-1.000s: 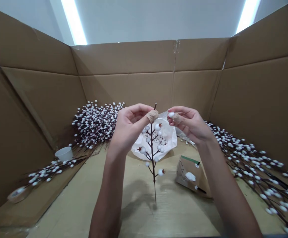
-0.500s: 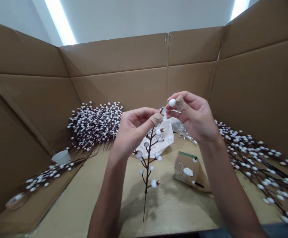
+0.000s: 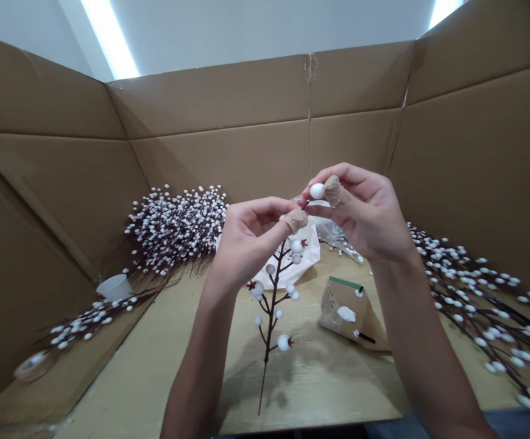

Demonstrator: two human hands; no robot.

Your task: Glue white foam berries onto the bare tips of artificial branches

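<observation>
My left hand [image 3: 251, 241] pinches an artificial berry branch [image 3: 271, 311] near its upper end, thumb and forefinger closed around the stem. The branch hangs upright, its brown stem set with white berries, some tipped with reddish-brown star-shaped ends. A loose white berry [image 3: 317, 191] is between the thumb and fingers of my right hand [image 3: 360, 210]. This berry sits at the upper tip of the stem; whether it is seated on it I cannot tell. Tan tape wraps both thumbs. Behind the branch lies a white plastic bag [image 3: 308, 259], partly hidden by my left hand.
A brown folded carton piece [image 3: 354, 317] with a white blob on it lies right of the branch. Berry branches are heaped at left [image 3: 173, 228] and right [image 3: 475, 305]. A white cup [image 3: 115, 288] and tape roll [image 3: 34, 366] stand left. Cardboard walls [image 3: 228, 152] surround the table.
My right hand has brought the white berry closer to the stem's tip. My left hand and the branch's top have shifted slightly right, tilting the branch a little more.
</observation>
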